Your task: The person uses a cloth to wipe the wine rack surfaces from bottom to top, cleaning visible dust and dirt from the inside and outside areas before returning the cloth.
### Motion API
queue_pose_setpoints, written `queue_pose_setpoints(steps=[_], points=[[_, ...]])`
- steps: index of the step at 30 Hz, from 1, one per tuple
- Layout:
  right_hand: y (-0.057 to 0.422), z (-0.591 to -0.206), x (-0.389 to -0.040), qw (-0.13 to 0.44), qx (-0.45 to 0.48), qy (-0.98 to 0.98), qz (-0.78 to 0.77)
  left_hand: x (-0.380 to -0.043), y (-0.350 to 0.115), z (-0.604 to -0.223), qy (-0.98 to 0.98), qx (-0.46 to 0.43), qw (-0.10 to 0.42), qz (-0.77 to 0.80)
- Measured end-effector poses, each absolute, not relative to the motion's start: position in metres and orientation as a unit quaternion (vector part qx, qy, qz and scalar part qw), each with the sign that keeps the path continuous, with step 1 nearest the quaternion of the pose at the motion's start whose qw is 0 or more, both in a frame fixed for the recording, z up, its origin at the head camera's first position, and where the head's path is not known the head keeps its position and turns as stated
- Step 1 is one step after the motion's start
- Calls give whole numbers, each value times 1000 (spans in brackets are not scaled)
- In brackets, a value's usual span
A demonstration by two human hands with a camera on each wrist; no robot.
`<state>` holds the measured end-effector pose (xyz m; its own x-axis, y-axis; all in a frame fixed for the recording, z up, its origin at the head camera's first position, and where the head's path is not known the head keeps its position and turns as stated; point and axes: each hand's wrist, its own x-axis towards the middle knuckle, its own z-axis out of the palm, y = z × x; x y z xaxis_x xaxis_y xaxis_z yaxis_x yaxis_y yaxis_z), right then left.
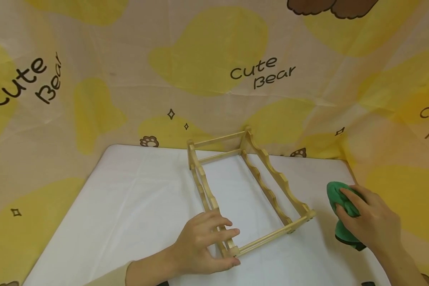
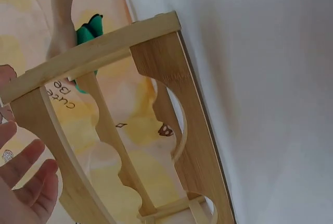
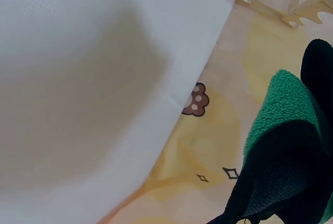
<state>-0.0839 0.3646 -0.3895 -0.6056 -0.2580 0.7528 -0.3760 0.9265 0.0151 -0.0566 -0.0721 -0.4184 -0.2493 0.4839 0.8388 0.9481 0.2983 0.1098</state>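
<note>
A light wooden rack [image 1: 269, 162] with scalloped side rails stands on the white table. My left hand [image 1: 207, 242] is at its near left corner, with fingers spread and thumb apart. In the left wrist view, the slightly bent fingers [image 2: 32, 174] are beside the rack's scalloped upright [image 2: 169, 78]; whether they touch it is unclear. To the right of the rack, my right hand [image 1: 373, 216] holds a bunched green cloth [image 1: 337, 192] between thumb and fingers. The right wrist view shows the cloth's [image 3: 283, 101] fuzzy green face and dark side, but not the hand.
The white tabletop [image 1: 128, 190] extends around the rack. Behind and at both sides hangs a yellow-patterned fabric backdrop [image 1: 207, 51] printed with bear lettering. The rack's far end is close to the table's back edge.
</note>
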Motion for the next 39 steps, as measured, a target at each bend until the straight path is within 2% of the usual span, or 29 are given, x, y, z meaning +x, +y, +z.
queue_pose_setpoints(steps=[9, 19, 33, 39], points=[[364, -390, -83, 405, 176, -894, 75, -53, -68, -422, -727, -524, 307, -321], [363, -390, -83, 406, 178, -893, 77, -56, -79, -416, -721, -550, 204, -368], [363, -388, -81, 397, 173, -898, 73, -81, -100, -423, -672, -592, 173, -410], [363, -388, -82, 402, 174, -896, 75, -94, -105, -426, -658, -594, 177, -427]])
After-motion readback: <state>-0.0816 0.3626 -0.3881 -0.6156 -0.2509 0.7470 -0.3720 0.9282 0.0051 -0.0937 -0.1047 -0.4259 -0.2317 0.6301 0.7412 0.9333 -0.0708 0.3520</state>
